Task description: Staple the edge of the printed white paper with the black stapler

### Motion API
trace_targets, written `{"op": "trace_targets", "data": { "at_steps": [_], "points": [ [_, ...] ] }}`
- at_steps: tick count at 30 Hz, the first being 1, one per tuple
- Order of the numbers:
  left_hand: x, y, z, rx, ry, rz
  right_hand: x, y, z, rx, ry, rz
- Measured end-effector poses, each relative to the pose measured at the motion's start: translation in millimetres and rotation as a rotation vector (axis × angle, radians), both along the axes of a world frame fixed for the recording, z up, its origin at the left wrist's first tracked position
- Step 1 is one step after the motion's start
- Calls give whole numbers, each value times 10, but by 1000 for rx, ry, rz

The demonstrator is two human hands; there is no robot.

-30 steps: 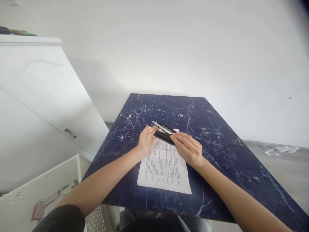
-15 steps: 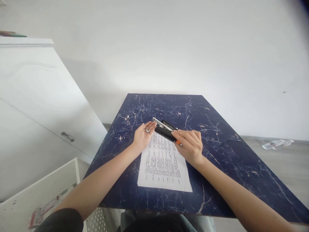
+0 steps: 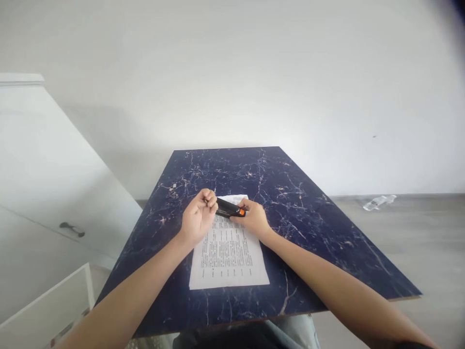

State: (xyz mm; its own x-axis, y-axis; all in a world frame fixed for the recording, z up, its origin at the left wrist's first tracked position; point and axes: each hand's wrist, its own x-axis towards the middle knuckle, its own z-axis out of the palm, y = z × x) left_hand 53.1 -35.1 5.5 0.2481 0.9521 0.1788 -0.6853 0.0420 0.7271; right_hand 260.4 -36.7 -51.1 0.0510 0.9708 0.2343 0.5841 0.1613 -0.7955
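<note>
The right hand [image 3: 254, 218] clasps the stapler [image 3: 225, 208] at its 4 o'clock end; the left hand [image 3: 198, 218] curls at its 10 o'clock end, though whether it grips I cannot tell. Half a second ago the left palm lay open and the stapler gaped. One stapler, over the 12 o'clock part of one visible printed sheet [image 3: 228, 257].

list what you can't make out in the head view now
- Print on the paper: too small to read, head view.
- The stapler's left end: hidden by the left hand, head view.
- The cabinet's full width: cut off by the left edge, head view.
</note>
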Motion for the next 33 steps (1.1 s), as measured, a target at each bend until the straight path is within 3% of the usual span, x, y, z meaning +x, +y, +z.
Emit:
{"op": "trace_targets", "data": {
  "at_steps": [5, 11, 16, 18, 23, 29, 33],
  "points": [
    [153, -250, 18, 80, 206, -132, 45, 55, 18, 57, -47, 96],
    [141, -197, -176, 341, 448, 18, 194, -23, 225, 586, -29, 155],
    [136, -171, -352, 547, 603, 127, 189, -119, 265, 869, -297, 532],
    [128, -181, -372, 577, 625, 131, 149, -132, 249, 930, -402, 579],
    [102, -199, -350, 626, 670, 106, 88, -133, 272, 953, -361, 582],
    [121, -222, -318, 658, 695, 99, 116, -129, 325, 861, -184, 710],
    [128, -203, -342, 710, 702, 131, 102, -149, 341, 809, -76, 700]
  ]
}}
